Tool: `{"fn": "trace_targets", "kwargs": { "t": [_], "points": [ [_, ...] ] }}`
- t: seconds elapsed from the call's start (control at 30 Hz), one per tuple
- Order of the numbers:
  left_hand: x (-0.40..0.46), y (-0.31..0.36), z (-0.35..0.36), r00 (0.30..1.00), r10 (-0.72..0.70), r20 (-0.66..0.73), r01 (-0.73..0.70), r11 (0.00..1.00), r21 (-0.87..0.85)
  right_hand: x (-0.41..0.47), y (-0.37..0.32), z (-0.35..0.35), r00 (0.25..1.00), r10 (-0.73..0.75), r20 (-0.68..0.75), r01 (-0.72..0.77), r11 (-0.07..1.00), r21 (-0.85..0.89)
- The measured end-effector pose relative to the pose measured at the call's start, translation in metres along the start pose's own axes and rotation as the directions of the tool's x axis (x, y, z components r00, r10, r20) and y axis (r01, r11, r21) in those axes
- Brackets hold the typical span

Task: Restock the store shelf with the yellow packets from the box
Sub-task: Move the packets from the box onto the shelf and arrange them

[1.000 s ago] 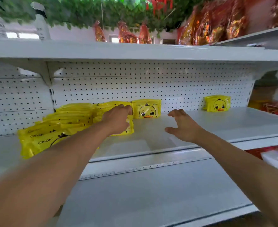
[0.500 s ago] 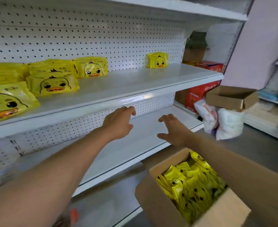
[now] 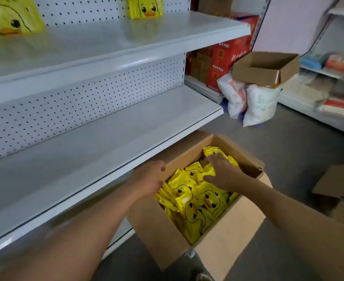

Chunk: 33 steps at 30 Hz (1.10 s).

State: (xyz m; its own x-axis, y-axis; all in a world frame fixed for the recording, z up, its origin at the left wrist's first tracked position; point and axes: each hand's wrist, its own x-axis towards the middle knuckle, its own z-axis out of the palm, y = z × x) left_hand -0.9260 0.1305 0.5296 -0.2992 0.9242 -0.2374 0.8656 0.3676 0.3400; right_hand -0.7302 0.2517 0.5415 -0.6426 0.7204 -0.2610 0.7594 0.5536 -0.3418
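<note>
An open cardboard box stands on the floor by the white shelf, full of yellow duck-face packets. My right hand lies with spread fingers on the packets at the box's far end. At the box's left wall, over the packets' edge, is my left hand; its fingers are loosely curled and hold nothing. On the upper shelf, one yellow packet stands at the back. Another packet stands at the far left.
The lower shelf juts out above the box's left side. An empty carton sits on white sacks beyond the box, beside red cartons. A second shelving unit runs along the right, with flattened cardboard on the floor.
Both hands dropped from the upper shelf, past the lower shelf, down into the box. The view tilted down and right with them. My right hand now touches the packets.
</note>
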Motion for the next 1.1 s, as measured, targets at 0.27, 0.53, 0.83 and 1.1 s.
{"fn": "trace_targets", "kwargs": {
  "t": [0.27,0.53,0.83,1.1],
  "points": [
    [0.067,0.013,0.119,0.937,-0.241,0.252,0.267,0.961,-0.076,0.060,0.099,0.044,0.982,0.001,0.191,-0.009,0.999,0.036],
    [0.095,0.026,0.210,0.832,-0.472,0.291,0.488,0.873,0.020,0.102,0.172,0.088,0.949,-0.013,0.314,-0.021,0.994,0.105],
    [0.120,0.034,0.253,0.818,-0.552,0.162,0.507,0.824,0.252,0.126,0.209,0.131,0.926,0.049,0.374,-0.104,0.987,0.126],
    [0.134,0.036,0.249,0.813,-0.548,0.198,0.582,0.776,-0.243,0.136,0.210,0.156,0.868,0.180,0.463,-0.212,0.977,0.018]
  ]
}}
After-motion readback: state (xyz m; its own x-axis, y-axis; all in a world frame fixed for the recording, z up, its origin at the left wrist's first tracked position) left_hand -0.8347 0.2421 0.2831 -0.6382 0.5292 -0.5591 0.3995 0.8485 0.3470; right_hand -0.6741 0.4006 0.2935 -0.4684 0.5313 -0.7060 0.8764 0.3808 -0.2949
